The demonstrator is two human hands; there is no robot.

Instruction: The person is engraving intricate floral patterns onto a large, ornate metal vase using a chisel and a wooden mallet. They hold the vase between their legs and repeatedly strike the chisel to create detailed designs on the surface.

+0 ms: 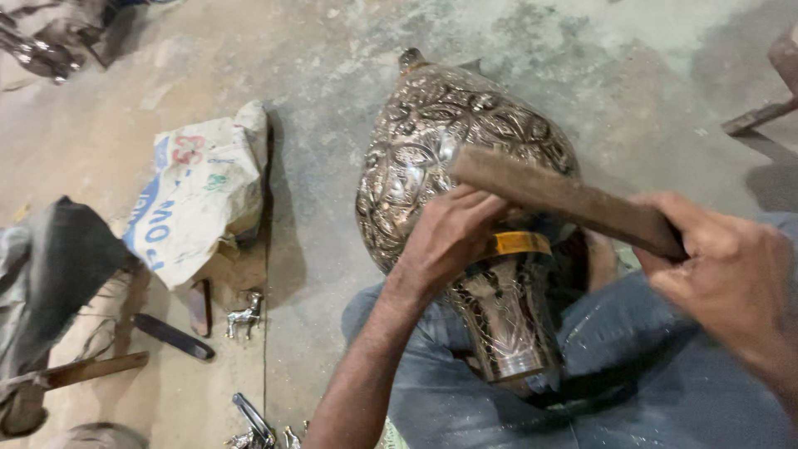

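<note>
1. Right hand (731, 274) closed round one end of a wooden bar (565, 202); the bar's long axis runs up-left, its far end over the vessel's shoulder.
2. Left hand (449, 237) nearer, fingers curled, pressed on the embossed metal vessel (432, 141); anything pinched is hidden.
3. Vessel lies across the lap, neck toward the person, body on the floor (332, 66).

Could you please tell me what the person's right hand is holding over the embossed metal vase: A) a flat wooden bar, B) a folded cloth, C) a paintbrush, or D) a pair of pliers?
A: the right hand grips one end of a flat wooden bar that slants across the embossed metal vase, while the left hand presses on the vase near its neck.
</note>
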